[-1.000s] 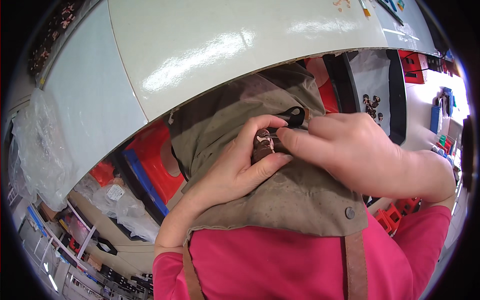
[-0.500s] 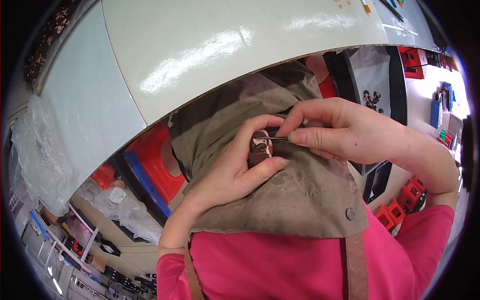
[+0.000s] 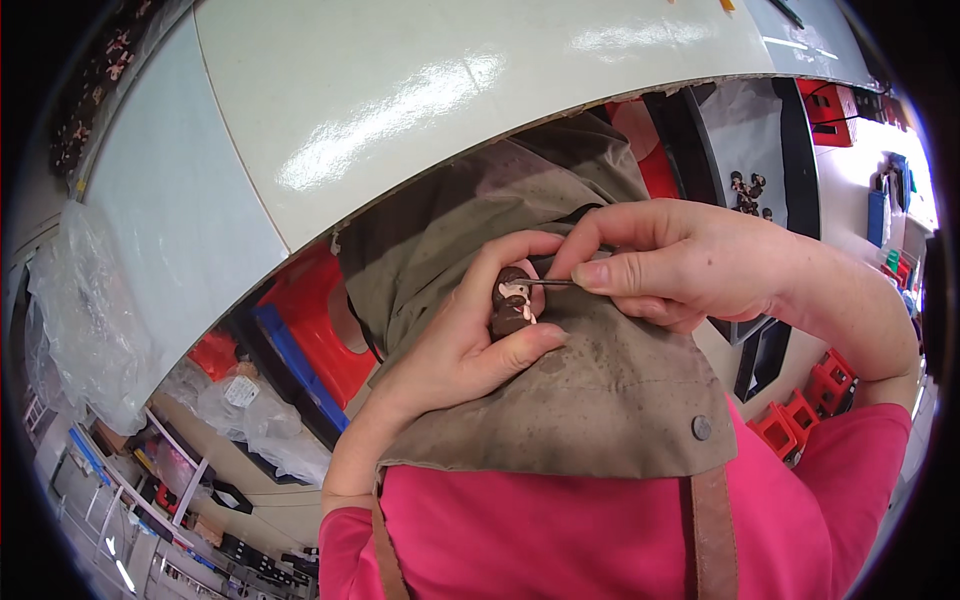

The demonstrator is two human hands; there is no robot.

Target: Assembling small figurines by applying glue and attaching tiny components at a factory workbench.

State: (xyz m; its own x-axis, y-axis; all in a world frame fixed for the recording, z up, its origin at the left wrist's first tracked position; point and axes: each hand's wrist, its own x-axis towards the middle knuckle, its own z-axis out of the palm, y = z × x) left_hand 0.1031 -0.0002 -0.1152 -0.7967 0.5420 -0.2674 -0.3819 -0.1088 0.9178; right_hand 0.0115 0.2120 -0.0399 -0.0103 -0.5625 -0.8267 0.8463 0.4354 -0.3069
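My left hand [image 3: 470,325] is closed around a small figurine [image 3: 512,315], dark brown with a pale pinkish face, held between thumb and fingers above my lap. In my right hand [image 3: 660,265] a thin dark metal tool [image 3: 545,282] is pinched between thumb and forefinger. Its tip lies against the figurine's face; the tip's exact shape is too small to make out. Under both hands spreads the brown apron [image 3: 600,400] that I wear.
A pale glossy worktable [image 3: 400,90] curves across the top. To the right, a lined tray [image 3: 745,130] holds several similar figurines [image 3: 747,192]. Clear plastic bags [image 3: 95,310] hang at left, near a red stool [image 3: 320,325]. Red stools [image 3: 785,428] stand at lower right.
The figurine has turned slightly in my left hand, showing more of its pale face. Both hands stay nearly in place, and the tool remains at the face.
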